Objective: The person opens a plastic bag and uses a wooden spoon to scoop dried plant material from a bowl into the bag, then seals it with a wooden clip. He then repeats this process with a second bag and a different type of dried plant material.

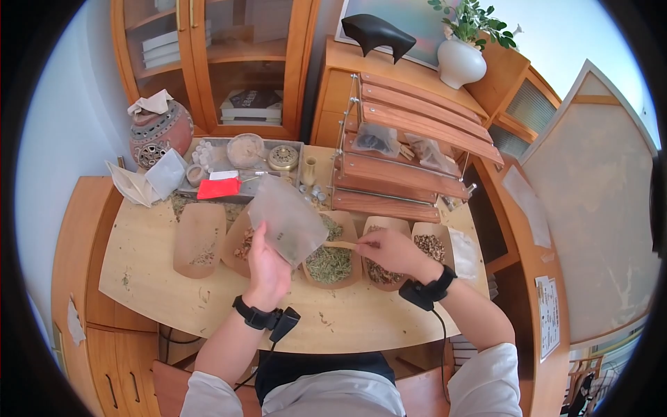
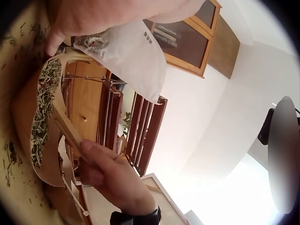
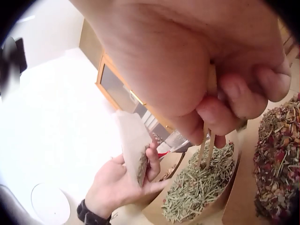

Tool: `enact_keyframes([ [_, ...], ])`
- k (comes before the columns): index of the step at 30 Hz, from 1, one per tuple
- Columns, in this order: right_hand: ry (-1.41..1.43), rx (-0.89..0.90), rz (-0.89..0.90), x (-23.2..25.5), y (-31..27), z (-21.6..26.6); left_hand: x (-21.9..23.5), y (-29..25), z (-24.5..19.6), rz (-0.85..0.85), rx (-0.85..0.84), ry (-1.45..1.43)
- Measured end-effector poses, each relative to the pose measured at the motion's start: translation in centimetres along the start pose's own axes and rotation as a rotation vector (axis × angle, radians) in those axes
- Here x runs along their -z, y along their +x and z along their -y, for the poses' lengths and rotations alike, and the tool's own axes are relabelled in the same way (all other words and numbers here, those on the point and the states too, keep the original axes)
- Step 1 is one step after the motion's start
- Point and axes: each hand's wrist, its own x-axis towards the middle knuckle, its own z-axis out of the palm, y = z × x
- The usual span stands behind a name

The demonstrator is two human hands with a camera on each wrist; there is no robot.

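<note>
The left hand holds one translucent bag, and the right hand pinches one pair of wooden tongs at green herbs in one of five trays.

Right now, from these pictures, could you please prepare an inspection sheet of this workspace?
Surface: pale table, plant crumbs scattered on it.
Job's things: translucent bag with some plant bits inside; wooden tongs reaching the green herbs.
Clutter: red packet and round brass pot behind the paper trays.
Hands: left hand holds the bag; right hand pinches the tongs.
Cables: black cables run from both wrist straps.
Surroundings: glass-door cabinet, white vase with a leafy plant.
</note>
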Motion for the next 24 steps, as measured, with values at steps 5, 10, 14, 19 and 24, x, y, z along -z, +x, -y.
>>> enact_keyframes([
  [5,-0.148,0.003,-0.116,-1.2,-1.4,1.2,0.3,0.2,0.1,0.000,0.018,-0.021],
  [10,-0.155,0.035,-0.210,-2.3,-2.0,0.5,0.1,0.1,0.1,0.009,0.026,-0.029],
  [14,0.082,-0.033,-0.152,-1.7,-2.1,-1.0,-0.1,0.0,-0.1,0.002,0.017,-0.013],
  [19,0.354,-0.097,-0.140,0.0,-2.7,-2.2,-0.4,-0.2,-0.2,-0.014,-0.015,0.016],
  [24,0.535,-0.180,-0.156,3.3,-3.8,0.5,0.2,0.0,0.1,0.018,0.027,0.022],
])
